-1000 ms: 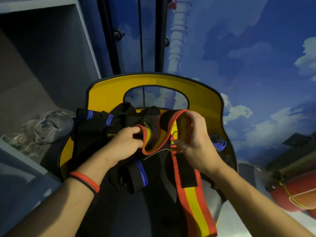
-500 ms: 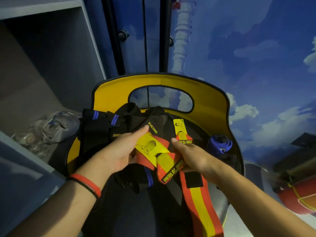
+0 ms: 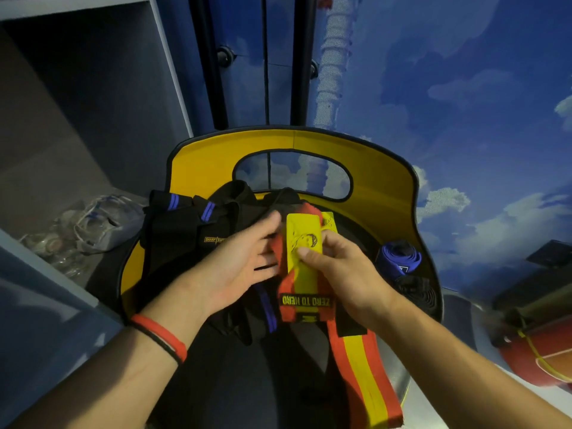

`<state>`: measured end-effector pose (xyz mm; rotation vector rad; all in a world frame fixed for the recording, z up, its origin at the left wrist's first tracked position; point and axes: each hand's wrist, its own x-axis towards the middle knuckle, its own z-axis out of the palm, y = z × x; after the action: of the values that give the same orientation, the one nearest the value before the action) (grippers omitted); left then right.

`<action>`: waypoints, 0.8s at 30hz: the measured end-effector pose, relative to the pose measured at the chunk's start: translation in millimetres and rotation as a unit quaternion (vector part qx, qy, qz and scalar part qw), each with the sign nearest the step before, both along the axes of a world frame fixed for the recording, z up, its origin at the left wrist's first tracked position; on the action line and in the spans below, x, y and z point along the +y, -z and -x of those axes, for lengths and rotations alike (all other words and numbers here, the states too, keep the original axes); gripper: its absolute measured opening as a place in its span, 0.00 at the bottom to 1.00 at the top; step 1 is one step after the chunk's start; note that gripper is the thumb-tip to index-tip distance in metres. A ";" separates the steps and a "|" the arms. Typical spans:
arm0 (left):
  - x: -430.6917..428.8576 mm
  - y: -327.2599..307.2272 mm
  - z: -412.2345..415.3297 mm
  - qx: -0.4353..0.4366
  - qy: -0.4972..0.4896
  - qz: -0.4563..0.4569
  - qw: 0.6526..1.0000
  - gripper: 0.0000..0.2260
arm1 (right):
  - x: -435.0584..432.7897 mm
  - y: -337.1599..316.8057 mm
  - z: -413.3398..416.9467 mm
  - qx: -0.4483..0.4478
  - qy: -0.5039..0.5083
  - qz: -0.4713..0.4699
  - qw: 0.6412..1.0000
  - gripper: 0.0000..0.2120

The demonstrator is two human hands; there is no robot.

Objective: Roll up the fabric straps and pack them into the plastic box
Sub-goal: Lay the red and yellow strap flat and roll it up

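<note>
A red and yellow fabric strap lies folded on a pile of black straps with blue stripes, its long tail running down toward me. My right hand pinches the strap's yellow label end, thumb on top. My left hand has its fingers fairly straight and lies against the strap's left red edge, a little blurred. A rolled blue strap and a rolled black one sit to the right on the yellow-backed seat. No plastic box is clearly visible.
A grey shelf recess at the left holds a heap of clear plastic bags and cords. A blue wall with painted clouds rises behind. A red and orange object sits at the lower right.
The strap has been folded flatter, its yellow label end now upright under my right thumb. My left hand has opened and slid along the strap's left edge.
</note>
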<state>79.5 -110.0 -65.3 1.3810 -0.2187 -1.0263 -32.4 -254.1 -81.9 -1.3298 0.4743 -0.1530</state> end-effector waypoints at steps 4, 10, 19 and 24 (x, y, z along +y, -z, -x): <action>-2.3 5.3 3.9 -0.093 -0.046 -0.027 0.994 0.19 | -6.3 -0.9 -5.2 -0.043 0.033 -0.093 0.994 0.10; -2.6 12.3 2.3 -0.247 -0.056 -0.135 0.958 0.15 | -17.3 -18.8 -3.6 -0.077 0.080 -0.063 0.992 0.11; 15.5 -1.4 37.0 -0.106 0.455 -0.194 0.863 0.13 | -58.2 -17.2 1.7 0.034 0.175 -0.070 0.982 0.04; 15.5 13.5 32.4 -0.166 0.433 -0.241 0.853 0.07 | -57.0 7.8 -9.8 0.071 0.175 -0.058 0.980 0.07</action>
<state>47.0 -94.4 -78.8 1.9824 -0.9638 -1.6466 -22.6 -311.1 -89.7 -1.1386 0.8272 -0.3176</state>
